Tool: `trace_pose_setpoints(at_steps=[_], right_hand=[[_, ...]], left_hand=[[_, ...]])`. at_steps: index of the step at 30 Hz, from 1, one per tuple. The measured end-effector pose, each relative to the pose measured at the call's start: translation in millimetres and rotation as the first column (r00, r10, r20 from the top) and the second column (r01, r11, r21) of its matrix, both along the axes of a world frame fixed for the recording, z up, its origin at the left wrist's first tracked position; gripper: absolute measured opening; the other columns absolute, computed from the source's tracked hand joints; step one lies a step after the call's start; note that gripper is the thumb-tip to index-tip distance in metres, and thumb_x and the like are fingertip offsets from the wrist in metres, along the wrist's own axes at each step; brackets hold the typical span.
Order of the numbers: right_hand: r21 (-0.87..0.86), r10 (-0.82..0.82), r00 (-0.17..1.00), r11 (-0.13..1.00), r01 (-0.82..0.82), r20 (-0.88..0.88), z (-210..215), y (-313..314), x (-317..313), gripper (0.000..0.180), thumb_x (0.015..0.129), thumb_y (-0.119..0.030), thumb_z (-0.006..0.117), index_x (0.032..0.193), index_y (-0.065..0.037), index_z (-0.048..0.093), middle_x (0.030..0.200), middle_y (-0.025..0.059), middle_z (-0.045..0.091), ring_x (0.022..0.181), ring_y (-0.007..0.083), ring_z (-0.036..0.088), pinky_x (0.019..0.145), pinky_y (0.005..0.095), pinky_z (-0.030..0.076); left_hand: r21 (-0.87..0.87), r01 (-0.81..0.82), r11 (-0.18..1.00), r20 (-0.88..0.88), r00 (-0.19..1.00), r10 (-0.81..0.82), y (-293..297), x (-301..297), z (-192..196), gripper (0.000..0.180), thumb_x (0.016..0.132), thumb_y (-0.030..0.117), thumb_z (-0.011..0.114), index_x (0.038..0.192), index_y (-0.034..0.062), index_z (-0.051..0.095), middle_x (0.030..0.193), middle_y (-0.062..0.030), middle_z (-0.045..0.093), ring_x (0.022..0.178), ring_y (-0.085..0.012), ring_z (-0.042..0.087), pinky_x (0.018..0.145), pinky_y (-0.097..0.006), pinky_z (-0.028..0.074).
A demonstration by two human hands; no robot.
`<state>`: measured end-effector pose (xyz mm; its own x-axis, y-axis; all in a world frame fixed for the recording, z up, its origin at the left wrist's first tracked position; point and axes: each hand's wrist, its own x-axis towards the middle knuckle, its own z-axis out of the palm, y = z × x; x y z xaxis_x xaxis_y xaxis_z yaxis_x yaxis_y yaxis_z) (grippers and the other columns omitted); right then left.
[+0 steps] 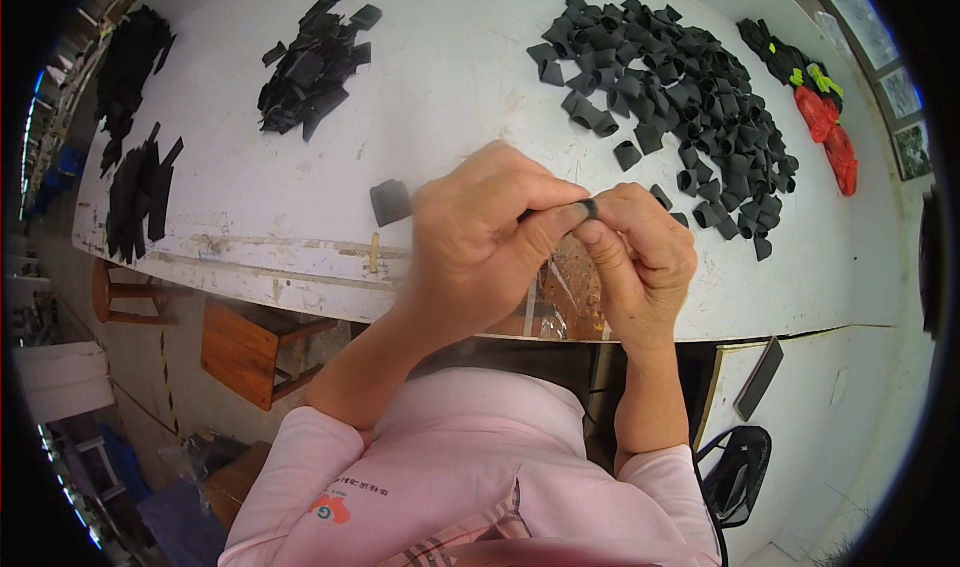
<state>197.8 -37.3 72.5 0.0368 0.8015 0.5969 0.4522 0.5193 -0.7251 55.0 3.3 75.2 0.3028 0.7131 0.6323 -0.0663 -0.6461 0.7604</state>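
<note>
- Over the near edge of the white worktable, the left hand and right hand pinch one small black folded rubber-like strip between thumbs and fingertips.
- It looks light, soft and bendy; its ends seem the best hold.
- Right: a big pile of folded black pieces. Left: a heap of flat black strips.
- Bare table lies between them; one flat black piece sits near the left hand.

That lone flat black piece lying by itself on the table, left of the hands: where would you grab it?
Probably by its two long side edges, coming from above. The flat black piece lies flat and apart from the piles on the white table, so its edges are free; the left hand is nearest.
</note>
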Motion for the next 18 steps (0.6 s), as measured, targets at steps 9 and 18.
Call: trace_pose_setpoints(at_steps=[9, 18], right_hand=[[0.041, -0.127, 0.977, 0.992, 0.122, 0.17, 9.4, -1.2, -12.4, 0.006, 0.071, 0.004, 0.062, 0.076, 0.002, 0.058, 0.063, 0.0077, 0.053, 0.052, 0.0128, 0.046, 0.045, 0.0218, 0.034], [-0.252, -0.491, 0.84, 0.864, 0.436, -0.23, 8.6, 32.0, 24.8, 0.024, 0.086, -0.021, 0.053, 0.086, 0.001, 0.061, 0.067, 0.0021, 0.055, 0.052, 0.0037, 0.04, 0.047, 0.0174, 0.032]], left_hand=[[-0.03, 0.048, 0.998, 0.126, 0.991, -0.043, 10.6, 3.0, -20.4, 0.005, 0.077, -0.003, 0.058, 0.08, -0.0014, 0.061, 0.071, -0.006, 0.057, 0.057, -0.0071, 0.048, 0.049, -0.019, 0.037], [0.28, -0.808, 0.518, -0.603, 0.272, 0.75, 39.4, -99.5, -151.7, 0.019, 0.076, 0.01, 0.06, 0.092, 0.0003, 0.057, 0.092, -0.0114, 0.054, 0.073, -0.0247, 0.052, 0.06, -0.032, 0.043]])
